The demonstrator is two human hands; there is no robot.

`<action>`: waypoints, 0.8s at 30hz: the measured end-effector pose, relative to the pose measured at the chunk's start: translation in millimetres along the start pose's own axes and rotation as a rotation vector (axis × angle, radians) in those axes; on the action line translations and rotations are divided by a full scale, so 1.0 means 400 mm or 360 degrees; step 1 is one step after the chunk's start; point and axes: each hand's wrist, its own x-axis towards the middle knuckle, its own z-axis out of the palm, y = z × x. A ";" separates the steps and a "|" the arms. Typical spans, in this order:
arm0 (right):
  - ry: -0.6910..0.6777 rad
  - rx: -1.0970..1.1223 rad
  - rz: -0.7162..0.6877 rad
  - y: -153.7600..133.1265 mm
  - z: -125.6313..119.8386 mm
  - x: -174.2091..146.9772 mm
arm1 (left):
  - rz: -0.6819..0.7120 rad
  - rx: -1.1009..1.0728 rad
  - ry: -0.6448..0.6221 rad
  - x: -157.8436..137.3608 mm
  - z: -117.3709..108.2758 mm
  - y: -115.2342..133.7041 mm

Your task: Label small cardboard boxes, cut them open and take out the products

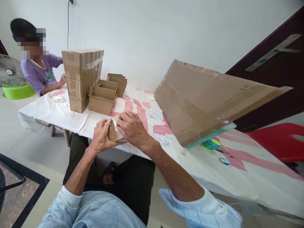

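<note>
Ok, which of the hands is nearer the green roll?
Right. The right hand is left of the green roll, on the small box; the left hand is farther left, holding the box.

- Box stack (73, 69): its rear sides were hidden from view.
- Small carton (114, 135), in front of the box stack and to its right: its underside was hidden, and the left hand (102, 136) and right hand (131, 129) covered parts of it; the right fingertips' exact hold was obscured.
- Co-worker (39, 74), left of the box stack: one hand was concealed behind it.
- Fan (9, 71), farther left of the box stack: cropped by the frame.
- Printed sheet (156, 113), right of the box stack: its marks were too small to read.
- Red chair (277, 139), far right of the box stack: cut off by the frame.
</note>
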 end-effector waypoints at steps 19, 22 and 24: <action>0.0348 0.1094 0.0384 0.004 -0.004 -0.030 | -0.0001 -0.0017 -0.0026 0.010 -0.006 -0.006; 0.0386 0.1486 0.0628 0.012 -0.031 -0.033 | -0.0013 -0.0070 -0.0038 0.016 -0.015 -0.026; 0.0366 0.1729 0.0781 0.019 -0.042 -0.038 | -0.0025 -0.0114 -0.0028 0.023 -0.022 -0.050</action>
